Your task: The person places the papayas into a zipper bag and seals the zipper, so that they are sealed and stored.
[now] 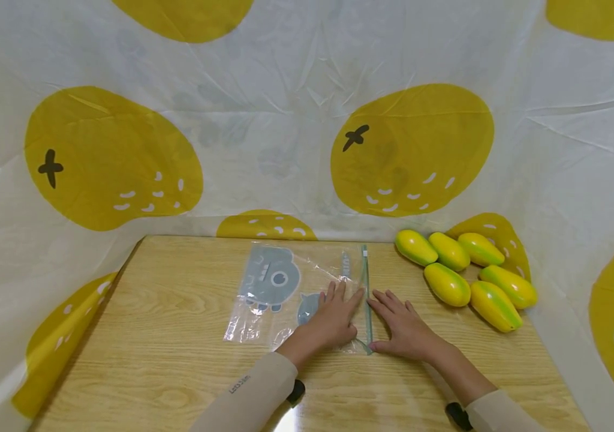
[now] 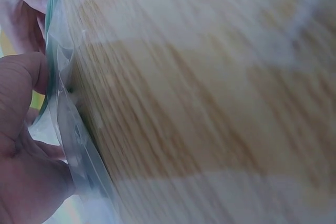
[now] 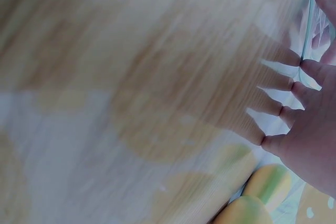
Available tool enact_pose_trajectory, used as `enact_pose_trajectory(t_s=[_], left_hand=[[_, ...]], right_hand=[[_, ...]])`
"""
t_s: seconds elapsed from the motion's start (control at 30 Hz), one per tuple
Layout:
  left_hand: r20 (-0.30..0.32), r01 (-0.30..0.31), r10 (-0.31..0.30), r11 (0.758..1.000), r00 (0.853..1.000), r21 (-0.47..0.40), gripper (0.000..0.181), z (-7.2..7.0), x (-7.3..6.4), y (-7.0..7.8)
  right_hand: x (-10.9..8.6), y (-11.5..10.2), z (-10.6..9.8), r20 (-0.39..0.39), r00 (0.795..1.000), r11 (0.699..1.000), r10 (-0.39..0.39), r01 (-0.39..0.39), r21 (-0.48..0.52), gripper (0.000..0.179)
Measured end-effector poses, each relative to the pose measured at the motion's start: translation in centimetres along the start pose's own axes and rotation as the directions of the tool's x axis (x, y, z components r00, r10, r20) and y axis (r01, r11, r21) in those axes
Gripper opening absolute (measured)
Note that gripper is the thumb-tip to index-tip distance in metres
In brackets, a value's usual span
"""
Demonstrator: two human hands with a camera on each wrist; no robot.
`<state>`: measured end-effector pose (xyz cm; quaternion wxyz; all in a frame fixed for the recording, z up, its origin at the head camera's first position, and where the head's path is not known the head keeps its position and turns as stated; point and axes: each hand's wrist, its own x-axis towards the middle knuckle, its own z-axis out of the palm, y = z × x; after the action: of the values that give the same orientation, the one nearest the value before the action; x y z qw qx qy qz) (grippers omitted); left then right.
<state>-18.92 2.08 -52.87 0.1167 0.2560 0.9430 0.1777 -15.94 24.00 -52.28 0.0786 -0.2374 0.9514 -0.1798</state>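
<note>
A clear zip bag [image 1: 280,282] with blue cartoon-monster prints lies flat on the wooden table. Its green zip strip [image 1: 367,282] runs along the right edge, a white slider [image 1: 364,254] near the far end. My left hand [image 1: 331,315] rests on the bag just left of the strip, fingers spread. To the strip's right, my right hand [image 1: 405,327] has its fingers straight and spread, with the thumb at the strip's near corner. In the right wrist view, the fingertips [image 3: 281,111] of that hand touch the table. Near my left thumb [image 2: 31,72], the bag's edge bulges up slightly.
Several yellow-green fruits [image 1: 447,285], papaya-like in shape, lie together at the back right of the wooden table [image 1: 177,336]. A white cloth [image 1: 264,156] printed with big yellow fruits hangs behind and at both sides.
</note>
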Motion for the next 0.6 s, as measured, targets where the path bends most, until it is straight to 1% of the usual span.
enact_pose_trajectory(t_s=[0.17, 0.37, 0.5, 0.6], left_hand=[[0.005, 0.023, -0.023, 0.999, 1.000, 0.042, 0.089, 0.12, 0.01, 0.26], [0.016, 0.054, -0.056, 0.994, 0.998, 0.099, 0.080, 0.30, 0.19, 0.59], [0.007, 0.074, -0.076, 0.989, 0.997, 0.126, 0.074, 0.55, 0.32, 0.72], [-0.002, 0.088, -0.088, 0.987, 0.996, 0.138, 0.073, 0.80, 0.43, 0.83]], right_hand=[[-0.01, -0.05, -0.03, 0.005, 1.000, 1.000, 0.010, -0.010, -0.009, 0.099], [-0.10, -0.01, -0.07, -0.002, 1.000, 1.000, 0.011, -0.011, -0.005, 0.099], [-0.16, -0.04, -0.09, -0.007, 1.000, 1.000, 0.002, -0.002, 0.002, 0.098], [-0.24, -0.09, -0.15, -0.005, 1.000, 1.000, 0.001, -0.001, 0.007, 0.097]])
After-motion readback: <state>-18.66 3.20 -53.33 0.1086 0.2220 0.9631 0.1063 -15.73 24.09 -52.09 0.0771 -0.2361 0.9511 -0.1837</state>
